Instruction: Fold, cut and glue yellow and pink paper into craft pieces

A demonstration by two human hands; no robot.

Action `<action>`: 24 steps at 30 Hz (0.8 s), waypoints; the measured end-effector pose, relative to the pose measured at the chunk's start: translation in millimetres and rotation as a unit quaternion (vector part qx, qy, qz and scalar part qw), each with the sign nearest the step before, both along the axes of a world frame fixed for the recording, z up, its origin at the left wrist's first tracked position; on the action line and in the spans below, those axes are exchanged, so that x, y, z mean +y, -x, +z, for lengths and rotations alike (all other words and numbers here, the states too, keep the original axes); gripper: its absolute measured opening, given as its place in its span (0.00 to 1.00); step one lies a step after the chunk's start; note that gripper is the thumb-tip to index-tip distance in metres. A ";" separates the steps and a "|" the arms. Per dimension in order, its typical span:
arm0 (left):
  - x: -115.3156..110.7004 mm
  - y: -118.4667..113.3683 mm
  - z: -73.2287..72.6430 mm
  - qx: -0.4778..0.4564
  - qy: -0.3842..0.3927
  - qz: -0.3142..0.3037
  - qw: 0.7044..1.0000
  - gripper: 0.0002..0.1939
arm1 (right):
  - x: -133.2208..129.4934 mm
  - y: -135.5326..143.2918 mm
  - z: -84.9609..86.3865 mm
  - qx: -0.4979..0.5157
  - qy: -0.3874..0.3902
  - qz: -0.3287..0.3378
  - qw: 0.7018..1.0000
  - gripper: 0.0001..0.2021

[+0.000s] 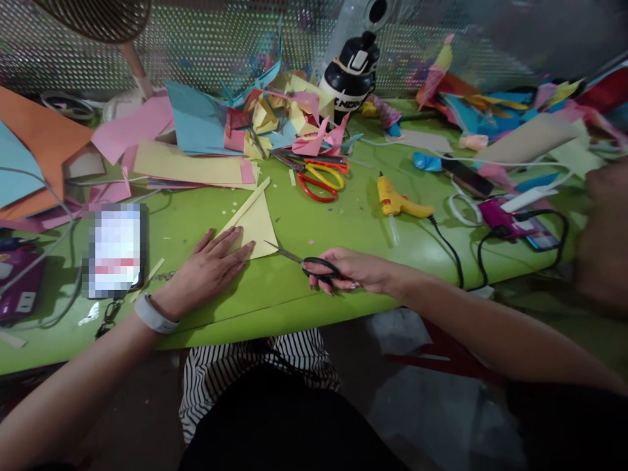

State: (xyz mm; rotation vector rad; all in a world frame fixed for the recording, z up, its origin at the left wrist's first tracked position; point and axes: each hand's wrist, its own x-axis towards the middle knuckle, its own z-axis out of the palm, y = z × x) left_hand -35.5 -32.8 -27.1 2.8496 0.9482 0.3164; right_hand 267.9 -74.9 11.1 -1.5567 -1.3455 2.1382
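A pale yellow paper (260, 226), folded into a pointed shape with a narrow strip along its left side, lies on the green table (275, 294). My left hand (216, 261) rests flat across its lower left part, fingers stretched out, covering that area. My right hand (350, 269) grips black-handled scissors (289, 254) by the finger loops. Their blades point left, slightly apart, with the tips at the paper's lower right edge. Whether the blades touch the paper I cannot tell. Small paper scraps lie above and beside the sheet.
Red and yellow-handled scissors (321, 182) lie beyond the paper. A yellow glue gun (400, 201) with a black cord sits to the right. Left of my hand is a phone (118, 248). Coloured papers (196, 118) and a black bottle (350, 75) stand along the back.
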 end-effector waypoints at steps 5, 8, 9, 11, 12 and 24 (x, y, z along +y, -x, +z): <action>0.0 0.1 -2.4 -0.001 0.002 0.004 1.000 0.23 | 0.3 1.2 -2.1 0.003 -0.005 -0.002 1.000 0.26; -0.1 0.4 -2.7 -0.006 0.003 0.005 1.000 0.22 | 0.2 1.1 -1.3 -0.003 -0.007 0.002 1.000 0.26; -0.1 0.4 -2.4 -0.007 0.002 0.004 1.000 0.22 | 0.1 1.0 -0.8 -0.007 -0.007 0.002 1.000 0.26; 0.0 0.5 -1.7 -0.006 0.002 0.003 1.000 0.22 | -0.3 0.7 0.0 -0.015 -0.003 0.000 1.000 0.25; 0.0 0.5 -1.3 -0.005 0.001 0.002 1.000 0.22 | -0.7 0.6 0.2 -0.018 -0.001 -0.002 1.000 0.25; -0.5 -0.7 -1.8 -0.014 0.013 0.007 1.000 0.23 | -3.1 2.4 1.9 -0.042 -0.006 -0.013 0.999 0.24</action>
